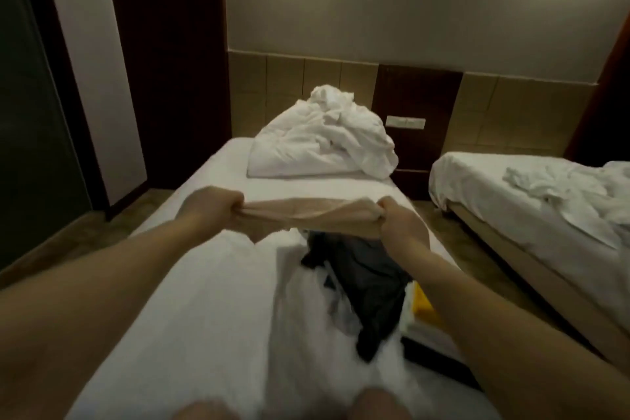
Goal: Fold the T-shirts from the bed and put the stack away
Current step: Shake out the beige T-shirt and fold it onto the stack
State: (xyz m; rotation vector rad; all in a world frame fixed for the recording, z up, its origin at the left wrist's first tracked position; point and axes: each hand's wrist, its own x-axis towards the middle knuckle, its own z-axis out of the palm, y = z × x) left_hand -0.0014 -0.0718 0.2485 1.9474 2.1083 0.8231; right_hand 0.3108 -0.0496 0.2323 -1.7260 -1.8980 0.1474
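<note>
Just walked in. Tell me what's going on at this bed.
A person grips a beige T-shirt with the left hand and the right hand, one at each end, holding it stretched above the bed. A dark garment lies crumpled on the sheet beneath, not yet folded.

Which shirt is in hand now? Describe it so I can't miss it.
Over the near white-sheeted bed, mid-view, the left hand and right hand stretch a beige fabric T-shirt between them. It is the only tan, lifted piece; the crumpled dark grey garment lies on the sheet, nearer the camera.
</note>
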